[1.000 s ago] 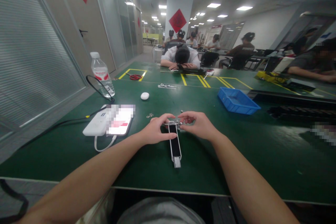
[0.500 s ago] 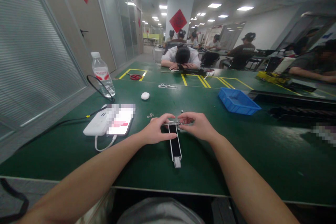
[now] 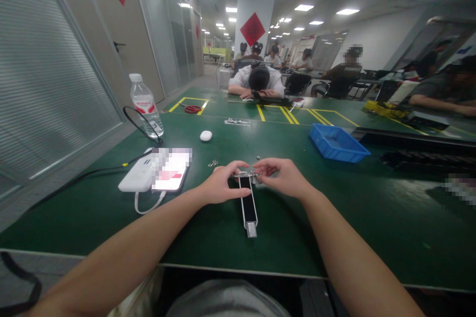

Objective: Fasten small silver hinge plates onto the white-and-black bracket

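Observation:
On the green table lies a long narrow black bar [image 3: 248, 203] with pale side edges and a silver tab at its near end. A thin metal rod [image 3: 243, 175] crosses its far end. My left hand [image 3: 225, 183] is closed around that far end, thumb on the black face and fingers curled by the rod. My right hand [image 3: 280, 176] pinches at the rod's right end, beside a small shiny metal piece [image 3: 256, 178]; what exactly sits between its fingertips is hidden. Several small rings [image 3: 212, 163] lie just beyond my left hand, and one small nut-like ring [image 3: 258, 157] beyond my right.
Left of my hands are a white power bank [image 3: 134, 178], a lit phone [image 3: 173, 171] and a water bottle [image 3: 146, 106]. Farther off stand a white earbud case [image 3: 206, 135], a blue tray [image 3: 338, 143] and red-handled scissors [image 3: 192, 109]. A person [image 3: 256, 81] rests head-down across the table.
My right fingertips have shifted slightly at the rod's right end, and a bit more of the shiny piece shows. My left hand and the bar stay in place.

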A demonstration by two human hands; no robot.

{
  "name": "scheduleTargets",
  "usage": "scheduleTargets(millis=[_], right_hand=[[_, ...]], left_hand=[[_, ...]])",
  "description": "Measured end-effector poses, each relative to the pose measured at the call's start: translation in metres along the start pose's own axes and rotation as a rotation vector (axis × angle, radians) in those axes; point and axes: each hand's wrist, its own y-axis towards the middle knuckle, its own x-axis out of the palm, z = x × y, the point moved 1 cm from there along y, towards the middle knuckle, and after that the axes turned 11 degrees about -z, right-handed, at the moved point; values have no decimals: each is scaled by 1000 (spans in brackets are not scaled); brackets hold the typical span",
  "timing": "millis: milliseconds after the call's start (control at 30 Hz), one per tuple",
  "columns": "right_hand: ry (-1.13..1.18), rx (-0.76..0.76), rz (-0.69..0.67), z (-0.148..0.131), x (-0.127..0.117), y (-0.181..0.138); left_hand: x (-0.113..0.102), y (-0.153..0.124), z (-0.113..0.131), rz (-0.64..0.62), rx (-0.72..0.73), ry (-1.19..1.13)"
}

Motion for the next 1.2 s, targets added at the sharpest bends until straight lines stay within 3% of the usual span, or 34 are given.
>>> scheduleTargets(millis=[300, 533, 667, 967, 1200], right_hand=[[251, 137, 55, 10, 8, 5], [238, 237, 100, 7, 11, 5], [120, 184, 107, -1, 16, 5], [-314, 278, 153, -38, 33, 5], [-410, 306, 145, -41, 41, 4]], left_hand=[[0, -1, 1, 5, -27, 7], [1, 0, 0, 21, -33, 17], [0, 0, 1, 18, -50, 19], [1, 1, -2, 19, -15, -1], [1, 1, -3, -16, -4, -1]])
